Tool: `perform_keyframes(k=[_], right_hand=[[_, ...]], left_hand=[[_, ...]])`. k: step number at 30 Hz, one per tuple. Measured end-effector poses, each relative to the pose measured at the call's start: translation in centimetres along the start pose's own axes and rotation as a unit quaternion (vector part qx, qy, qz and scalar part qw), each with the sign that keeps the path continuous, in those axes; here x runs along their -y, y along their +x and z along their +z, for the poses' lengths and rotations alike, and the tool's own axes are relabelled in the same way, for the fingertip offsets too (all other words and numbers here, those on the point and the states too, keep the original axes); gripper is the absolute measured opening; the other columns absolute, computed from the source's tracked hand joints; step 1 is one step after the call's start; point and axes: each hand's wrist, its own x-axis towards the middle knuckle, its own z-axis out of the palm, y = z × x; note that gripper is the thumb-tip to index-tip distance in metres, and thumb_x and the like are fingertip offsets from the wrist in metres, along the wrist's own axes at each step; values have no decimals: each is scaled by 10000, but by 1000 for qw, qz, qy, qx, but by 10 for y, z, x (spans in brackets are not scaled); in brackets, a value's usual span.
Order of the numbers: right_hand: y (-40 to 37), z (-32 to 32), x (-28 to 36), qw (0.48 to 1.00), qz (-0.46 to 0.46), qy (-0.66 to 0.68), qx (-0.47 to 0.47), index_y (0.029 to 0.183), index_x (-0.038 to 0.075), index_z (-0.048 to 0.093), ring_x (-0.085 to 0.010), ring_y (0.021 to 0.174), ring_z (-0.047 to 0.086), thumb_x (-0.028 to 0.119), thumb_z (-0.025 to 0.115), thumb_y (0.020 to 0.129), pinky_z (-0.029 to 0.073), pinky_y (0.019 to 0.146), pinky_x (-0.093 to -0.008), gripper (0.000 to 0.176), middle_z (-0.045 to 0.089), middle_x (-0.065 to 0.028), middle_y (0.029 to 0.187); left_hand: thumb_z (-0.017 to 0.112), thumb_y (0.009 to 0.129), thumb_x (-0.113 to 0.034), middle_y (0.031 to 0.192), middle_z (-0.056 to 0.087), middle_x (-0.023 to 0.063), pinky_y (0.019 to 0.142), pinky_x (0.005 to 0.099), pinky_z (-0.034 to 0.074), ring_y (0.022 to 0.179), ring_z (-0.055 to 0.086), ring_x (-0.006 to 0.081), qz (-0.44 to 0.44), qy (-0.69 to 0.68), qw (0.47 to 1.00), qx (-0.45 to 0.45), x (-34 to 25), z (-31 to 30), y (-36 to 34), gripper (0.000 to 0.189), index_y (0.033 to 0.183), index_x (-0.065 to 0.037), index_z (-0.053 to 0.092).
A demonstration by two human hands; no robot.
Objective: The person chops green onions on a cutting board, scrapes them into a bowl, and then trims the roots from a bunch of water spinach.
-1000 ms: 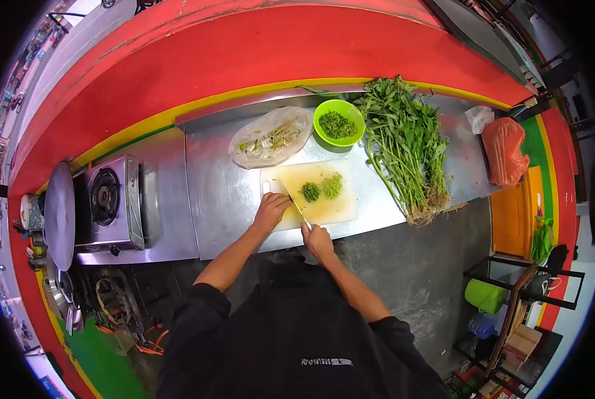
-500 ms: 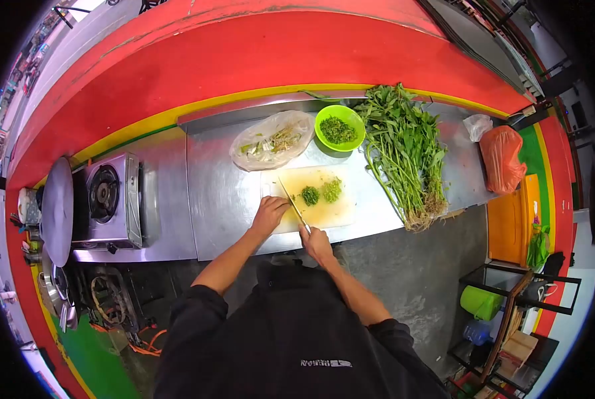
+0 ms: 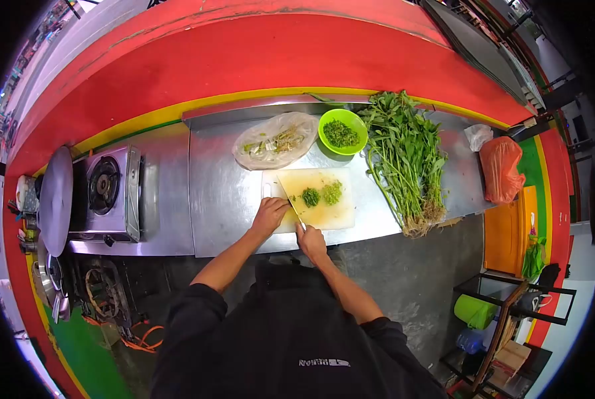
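Note:
My right hand (image 3: 311, 242) grips a kitchen knife (image 3: 289, 198), its blade slanting away to the upper left over a pale cutting board (image 3: 341, 216). Against the blade's left side, my left hand (image 3: 271, 213) is closed with bent fingers; what they pinch is hidden. To the right of the blade lie a dark green heap of chopped herbs (image 3: 310, 197) and a lighter green chopped heap (image 3: 331, 192). Behind the board stands a bright green bowl (image 3: 357, 143) holding chopped greens (image 3: 340, 133).
A clear plastic bag (image 3: 275, 141) of stalks lies behind the board. Long leafy greens with roots (image 3: 408, 163) spread across the steel counter (image 3: 217, 206) on the right, before a red plastic bag (image 3: 502, 169). A gas stove (image 3: 105, 189) stands left, beside a large round lid (image 3: 56, 201).
My right hand and the knife handle have shifted slightly left. My left hand stays nearly in place, and the chopped heaps look the same. The view has tilted a little.

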Motion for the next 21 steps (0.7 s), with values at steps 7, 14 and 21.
perform_keyframes(k=[7,14,21], right_hand=[[-8,-14,-7,999,12,29,30,916,-70,693,-522,812,654,427,508,998,506,753,-575,536,647,-349,792],[-17,-2,-15,998,22,40,43,866,-97,682,-523,805,657,446,504,1003,508,756,-576,588,641,-359,781],[-15,0,-10,999,27,-11,22,865,-81,693,-535,805,653,461,528,982,523,767,-576,579,648,-362,798]], left_hand=[[652,806,-79,1073,694,19,906,381,423,1046,614,188,14,22,1000,-8,0,1,-3,223,1019,-76,721],[653,807,-87,1026,693,16,890,374,425,998,630,184,9,17,1000,-18,-4,-2,1,193,987,-79,723],[646,812,-92,1023,693,9,879,370,424,993,632,175,1,25,1000,-19,-6,-1,0,178,971,-76,724]])
